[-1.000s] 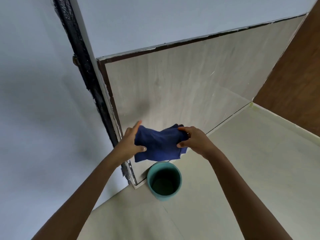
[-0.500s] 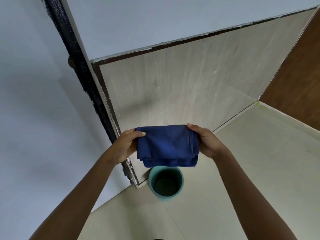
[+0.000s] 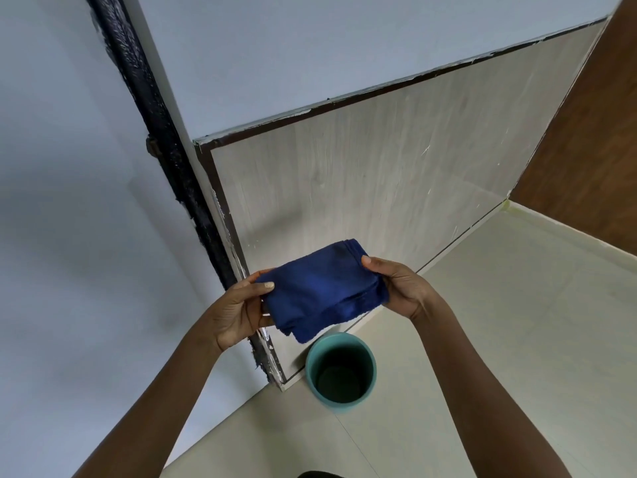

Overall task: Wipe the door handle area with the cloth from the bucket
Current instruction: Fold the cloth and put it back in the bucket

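A dark blue cloth (image 3: 320,288), folded into a thick pad, is held flat between both hands above the floor. My left hand (image 3: 241,308) grips its left end with the thumb on top. My right hand (image 3: 400,288) grips its right end. Directly below stands a teal bucket (image 3: 370,360), upright on the floor and with a dark inside. A brown wooden door (image 3: 586,150) shows at the far right; no handle is in view.
A black painted frame strip (image 3: 165,143) runs down the grey wall (image 3: 69,236) on the left, with a small metal fitting (image 3: 151,148) on it. A pale tiled wall panel (image 3: 362,174) fills the middle. The pale tiled floor (image 3: 517,322) stretches to the right.
The cloth went from a loose bunch to a neatly folded pad, held level between both hands. The hands tilted it slightly, the right end higher.
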